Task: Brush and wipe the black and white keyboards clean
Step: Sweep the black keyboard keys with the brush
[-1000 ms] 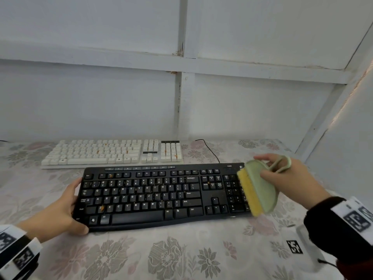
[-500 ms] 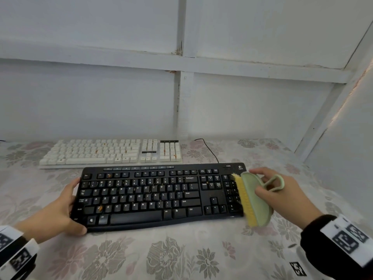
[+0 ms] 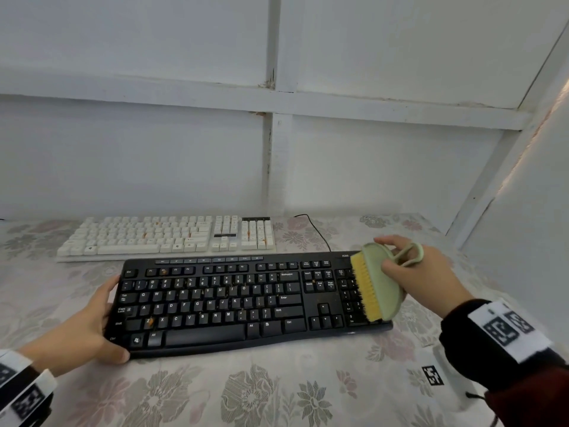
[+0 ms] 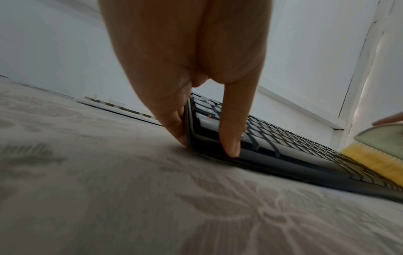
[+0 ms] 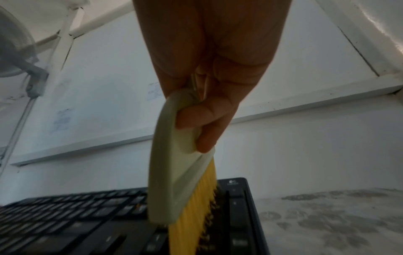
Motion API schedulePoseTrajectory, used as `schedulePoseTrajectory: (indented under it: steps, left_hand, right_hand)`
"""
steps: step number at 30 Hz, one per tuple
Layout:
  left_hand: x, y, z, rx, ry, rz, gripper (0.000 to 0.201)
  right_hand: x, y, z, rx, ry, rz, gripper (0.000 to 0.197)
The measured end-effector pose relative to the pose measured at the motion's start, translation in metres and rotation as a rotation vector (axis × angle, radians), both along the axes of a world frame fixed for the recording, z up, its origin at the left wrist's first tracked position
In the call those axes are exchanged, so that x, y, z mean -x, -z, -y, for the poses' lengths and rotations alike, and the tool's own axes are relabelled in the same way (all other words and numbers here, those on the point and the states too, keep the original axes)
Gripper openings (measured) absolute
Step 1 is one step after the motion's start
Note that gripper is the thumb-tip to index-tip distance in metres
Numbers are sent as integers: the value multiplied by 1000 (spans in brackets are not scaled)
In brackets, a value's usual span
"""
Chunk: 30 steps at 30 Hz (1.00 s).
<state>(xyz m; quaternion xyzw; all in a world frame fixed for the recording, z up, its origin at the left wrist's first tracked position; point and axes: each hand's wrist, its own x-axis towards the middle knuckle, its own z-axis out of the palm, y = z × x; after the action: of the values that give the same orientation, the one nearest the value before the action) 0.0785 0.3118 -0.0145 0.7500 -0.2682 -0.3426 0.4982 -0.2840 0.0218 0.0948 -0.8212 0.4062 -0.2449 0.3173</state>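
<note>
Black keyboard [image 3: 246, 303] lies on the flowered tablecloth [image 3: 277, 392], long axis running left to right across the person; white keyboard [image 3: 166, 237] sits just behind it, parallel, not being handled. Left hand [image 3: 89, 328] clamps the black keyboard's left end, thumb over the front corner, fingers against the side edge. Right hand [image 3: 421, 275] grips a green brush [image 3: 381, 282] by its looped handle, fingers curled round it. Yellow bristles [image 3: 365, 288] point left and rest on the number pad at the far right end, bristle row lying crosswise to the keyboard's length. Orange crumbs show among the letter keys, all to the left of the brush. Judgement: the sweep should travel leftward along the long axis, toward the bracing hand.
</note>
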Motion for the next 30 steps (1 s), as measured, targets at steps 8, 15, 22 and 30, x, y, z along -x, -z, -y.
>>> schedulePoseTrajectory:
  steps: [8, 15, 22, 30]
  left_hand:
    - [5, -4, -2, -11, 17, 1, 132]
    - [6, -5, -1, -15, 15, 13, 132]
    - [10, -11, -2, -13, 41, 39, 129]
    - [7, -7, -4, 7, 59, 43, 125]
  right_hand:
    - [21, -9, -21, -51, -72, -93, 32]
    - [-23, -15, -1, 47, 20, 98, 38]
    - [-15, 3, -10, 19, -37, -52, 37]
    - [4, -8, -18, -8, -79, -59, 33]
